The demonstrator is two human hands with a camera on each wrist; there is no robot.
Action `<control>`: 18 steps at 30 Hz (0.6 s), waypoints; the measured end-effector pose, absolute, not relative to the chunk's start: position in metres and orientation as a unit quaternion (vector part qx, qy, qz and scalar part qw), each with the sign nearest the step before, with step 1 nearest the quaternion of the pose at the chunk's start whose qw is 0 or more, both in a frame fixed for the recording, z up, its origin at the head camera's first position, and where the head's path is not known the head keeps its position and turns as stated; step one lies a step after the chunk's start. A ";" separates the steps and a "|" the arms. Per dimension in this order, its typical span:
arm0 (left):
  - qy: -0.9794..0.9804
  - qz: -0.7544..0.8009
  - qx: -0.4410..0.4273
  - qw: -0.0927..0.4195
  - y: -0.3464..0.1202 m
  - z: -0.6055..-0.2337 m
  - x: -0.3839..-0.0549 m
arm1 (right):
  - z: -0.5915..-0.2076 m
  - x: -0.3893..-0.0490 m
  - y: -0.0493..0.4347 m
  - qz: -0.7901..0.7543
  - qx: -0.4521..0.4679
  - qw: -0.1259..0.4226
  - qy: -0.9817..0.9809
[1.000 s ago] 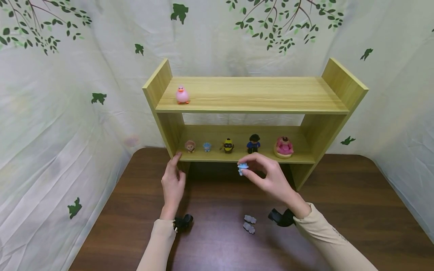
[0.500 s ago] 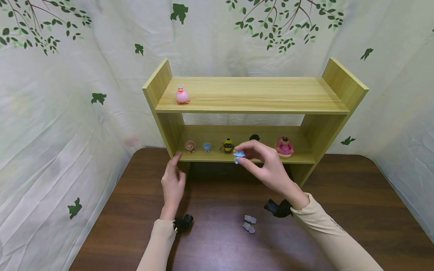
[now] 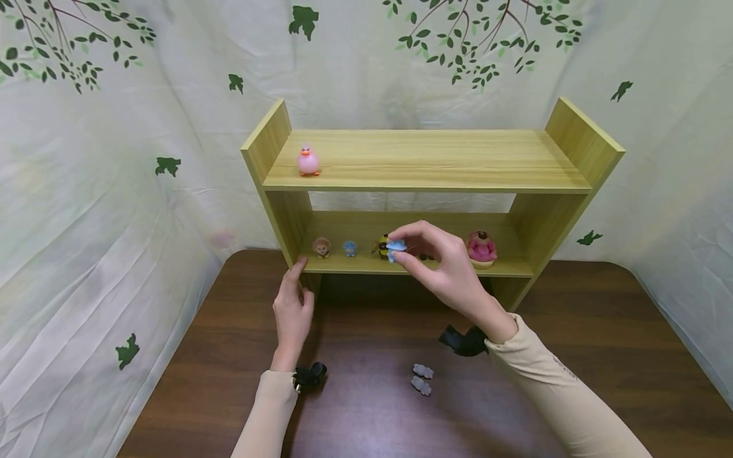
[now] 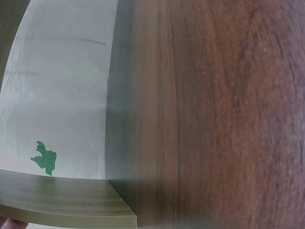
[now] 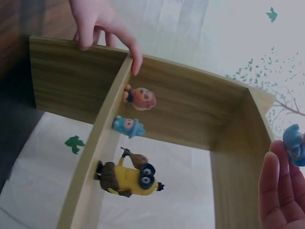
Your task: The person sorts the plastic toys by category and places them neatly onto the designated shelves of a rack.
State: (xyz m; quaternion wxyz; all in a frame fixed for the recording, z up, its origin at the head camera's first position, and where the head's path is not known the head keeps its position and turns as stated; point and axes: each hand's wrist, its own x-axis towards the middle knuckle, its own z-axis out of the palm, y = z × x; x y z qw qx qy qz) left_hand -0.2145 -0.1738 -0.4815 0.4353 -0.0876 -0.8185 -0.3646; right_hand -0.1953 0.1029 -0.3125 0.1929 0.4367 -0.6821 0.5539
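My right hand pinches a small blue figurine between thumb and fingertips, in front of the lower board of the wooden shelf. In the right wrist view the blue figurine shows at the right edge. Behind it in the head view, a yellow minion figure is partly covered. My left hand holds the shelf's left side panel at its front edge, thumb and fingers on either side; the index fingertip lies at the lower board's corner. The left wrist view shows only a bit of finger.
On the lower board stand a lion-like figure, another small blue figure and a pink bear. A dark-haired figure is mostly hidden behind my right hand. A pink duck sits on top. Two grey cloud-shaped pieces lie on the table.
My right hand has risen and moved forward and slightly left with the blue figurine, now covering the dark-haired figure and part of the minion. My left hand stays put.
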 end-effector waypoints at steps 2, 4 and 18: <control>-0.818 -0.364 -0.088 0.437 -0.174 -0.482 -0.215 | -0.310 -0.196 0.102 0.554 0.438 0.196 -0.680; -0.819 -0.362 -0.088 0.436 -0.174 -0.482 -0.214 | -0.306 -0.197 0.101 0.555 0.439 0.198 -0.678; -0.825 -0.360 -0.085 0.428 -0.175 -0.485 -0.216 | -0.283 -0.202 0.097 0.563 0.445 0.207 -0.665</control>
